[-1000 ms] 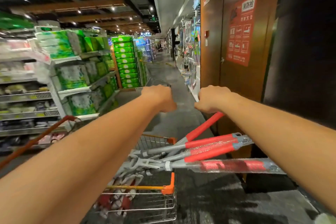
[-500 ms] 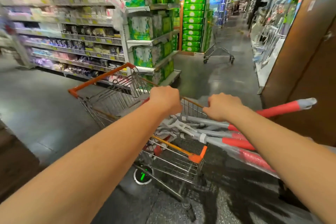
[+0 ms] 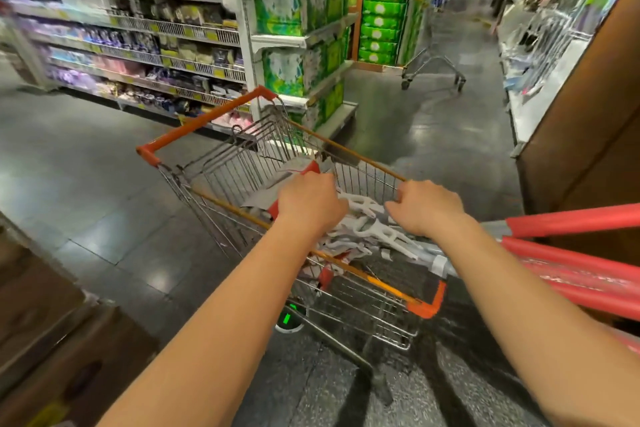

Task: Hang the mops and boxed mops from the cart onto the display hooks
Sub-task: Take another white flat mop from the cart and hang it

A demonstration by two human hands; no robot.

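Left hand (image 3: pixel 310 204) has dropped off the rim into the cart (image 3: pixel 204 121).
Its grip is curled over a red-and-white pack (image 3: pixel 311 167); whether it clasps the pack is hidden. The right hand (image 3: pixel 424 208) curls on the far rim. The mops (image 3: pixel 571 222) lie across the basket, handles jutting right, none hung; unloading looks about to begin.
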